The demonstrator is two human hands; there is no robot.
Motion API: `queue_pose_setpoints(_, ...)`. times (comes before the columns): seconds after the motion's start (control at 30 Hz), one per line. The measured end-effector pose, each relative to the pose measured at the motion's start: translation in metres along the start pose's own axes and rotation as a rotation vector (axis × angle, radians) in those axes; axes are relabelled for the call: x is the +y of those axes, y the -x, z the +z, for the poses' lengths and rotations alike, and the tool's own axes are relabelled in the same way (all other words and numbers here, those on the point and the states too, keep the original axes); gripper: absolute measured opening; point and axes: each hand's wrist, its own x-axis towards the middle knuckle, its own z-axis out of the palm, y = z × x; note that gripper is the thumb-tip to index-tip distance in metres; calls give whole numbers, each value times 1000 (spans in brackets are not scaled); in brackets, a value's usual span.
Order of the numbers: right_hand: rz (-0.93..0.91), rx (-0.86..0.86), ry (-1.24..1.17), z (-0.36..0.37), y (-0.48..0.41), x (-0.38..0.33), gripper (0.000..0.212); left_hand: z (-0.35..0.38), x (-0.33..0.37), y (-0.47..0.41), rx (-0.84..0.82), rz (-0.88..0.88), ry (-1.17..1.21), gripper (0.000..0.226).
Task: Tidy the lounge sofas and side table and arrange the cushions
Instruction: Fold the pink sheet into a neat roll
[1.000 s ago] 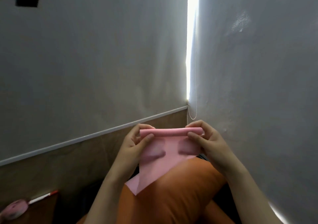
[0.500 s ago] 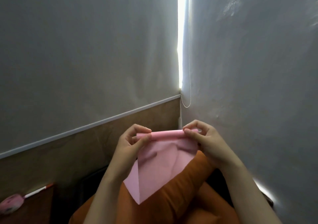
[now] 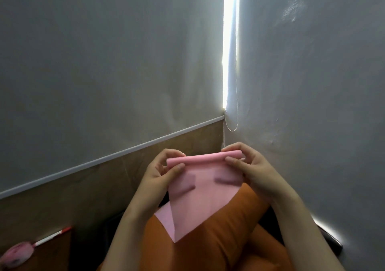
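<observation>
I hold a pink sheet of paper up in front of me, its top edge rolled into a narrow tube. My left hand pinches the roll's left end between thumb and fingers. My right hand pinches the right end the same way. The loose part of the sheet hangs down to a point. Below it lies an orange cushion, partly hidden by the paper and my forearms.
A grey wall with a white trim rail and brown panel meets a roller blind in the corner, with a bead chain hanging there. At lower left a wooden side table bears a pink fluffy pen.
Both hands have kept hold of the pink paper, and the rolled top edge has grown slightly thicker. The view has shifted a little; the paper now hangs further over the cushion.
</observation>
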Motion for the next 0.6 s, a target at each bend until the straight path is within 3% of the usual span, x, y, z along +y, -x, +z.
queue_pose_setpoints(0.2,-10,12,9,17,-6,6,53,-22,-4,-1,-8,35,-12,15)
queue_pose_setpoints(0.3,-9,89,66,28,-7,10,49,-32,-6,-3,23,47,-31,17)
queue_pose_setpoints(0.37,-24,116,81,35,-7,12,40,-37,-7,-4,22,55,-28,6)
queue_pose_setpoints(0.43,-28,115,45,39,-6,12,28,-40,-7,-4,9,60,-39,12)
queue_pose_setpoints(0.6,-41,133,97,42,-3,11,38,-48,-9,-8,-22,54,-26,29)
